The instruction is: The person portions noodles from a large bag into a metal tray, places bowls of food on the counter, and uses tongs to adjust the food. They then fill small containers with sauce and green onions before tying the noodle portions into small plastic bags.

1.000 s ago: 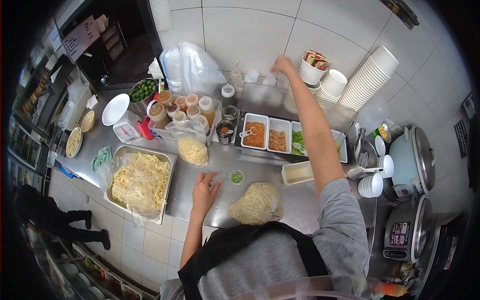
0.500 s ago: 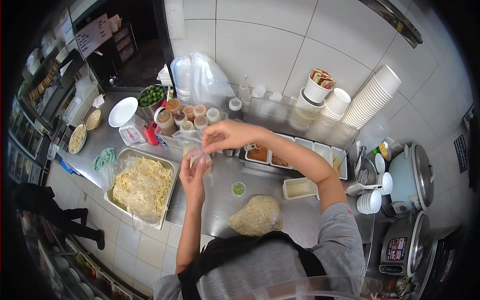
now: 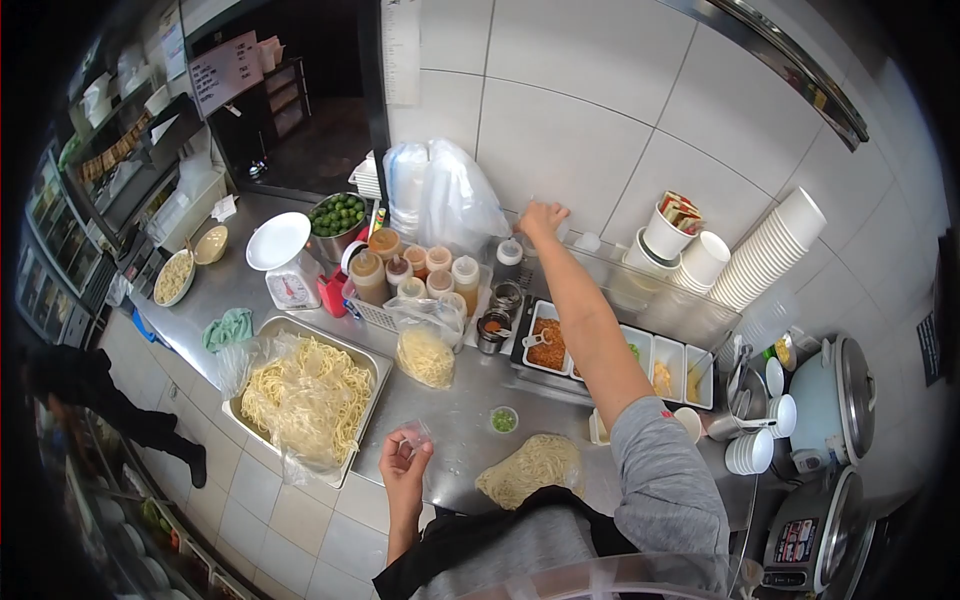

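My left hand (image 3: 405, 476) is raised over the counter's front edge, thumb and fingers closed on a small clear plastic piece (image 3: 412, 434); its exact kind is hard to make out. My right hand (image 3: 543, 217) reaches to the back wall, behind the squeeze bottles, near small clear cups (image 3: 588, 242). Its fingers are bent and their tips hidden. Between the hands stand a clear bag of pale noodles (image 3: 426, 356) and a small cup of chopped green onion (image 3: 504, 420). Another noodle-filled bag (image 3: 532, 471) lies close to my body.
A metal tray of noodles under plastic (image 3: 373, 405) is at left, by a scale (image 3: 290, 280). Squeeze bottles (image 3: 410, 270) crowd a basket. Topping containers (image 3: 640, 347) line the back, with stacked paper cups (image 3: 765, 250) behind. Cookers (image 3: 825, 400) stand right. A person (image 3: 120, 400) is at far left.
My right hand has left the left one and stretched to the back wall. My left hand has moved down toward the front edge, still with the clear plastic. The view has shifted.
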A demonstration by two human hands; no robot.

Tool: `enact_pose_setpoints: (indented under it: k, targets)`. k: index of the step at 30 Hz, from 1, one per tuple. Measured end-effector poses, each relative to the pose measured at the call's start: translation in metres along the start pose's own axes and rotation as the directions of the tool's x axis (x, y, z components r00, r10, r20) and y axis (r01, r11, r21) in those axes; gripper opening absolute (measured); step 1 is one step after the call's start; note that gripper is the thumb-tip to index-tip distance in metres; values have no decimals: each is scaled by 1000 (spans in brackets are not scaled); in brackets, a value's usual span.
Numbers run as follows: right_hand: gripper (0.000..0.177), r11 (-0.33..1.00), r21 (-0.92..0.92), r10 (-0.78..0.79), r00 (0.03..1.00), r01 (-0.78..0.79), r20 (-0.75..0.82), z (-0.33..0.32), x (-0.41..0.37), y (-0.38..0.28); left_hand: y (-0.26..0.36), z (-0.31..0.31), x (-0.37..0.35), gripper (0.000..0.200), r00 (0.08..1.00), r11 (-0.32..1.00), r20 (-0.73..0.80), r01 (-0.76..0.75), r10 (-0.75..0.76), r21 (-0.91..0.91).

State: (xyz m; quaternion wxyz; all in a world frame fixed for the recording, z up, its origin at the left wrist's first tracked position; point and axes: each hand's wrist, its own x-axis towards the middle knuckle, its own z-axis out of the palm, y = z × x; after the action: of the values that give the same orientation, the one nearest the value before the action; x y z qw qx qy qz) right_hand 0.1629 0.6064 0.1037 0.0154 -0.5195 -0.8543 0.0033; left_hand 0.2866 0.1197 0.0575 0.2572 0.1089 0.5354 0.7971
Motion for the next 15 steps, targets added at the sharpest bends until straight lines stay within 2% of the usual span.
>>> enact_pose_setpoints:
  k: [4,10,11,13,15]
  targets:
    - [66,989,139,46,999,-45,-6,-2,6,4,4,-3,3,33,998,998,30,-54,55,-25]
    - [66,908,402,-90,993,115,-80,-95,-15,45,27,8,3,47,994,993,41,-102,104,-54]
    - [64,818,535,-184,978,210,-103,-108,-17,57,28,9,5,49,993,995,65,-99,100,-28]
    - [60,557,747,-351,918,364,-186,-133,-28,76,29,9,10,51,990,995,110,-93,90,22]
    - [58,368,782,-386,848,503,-364,-155,-57,79,36,18,15,54,980,995,171,-99,96,4]
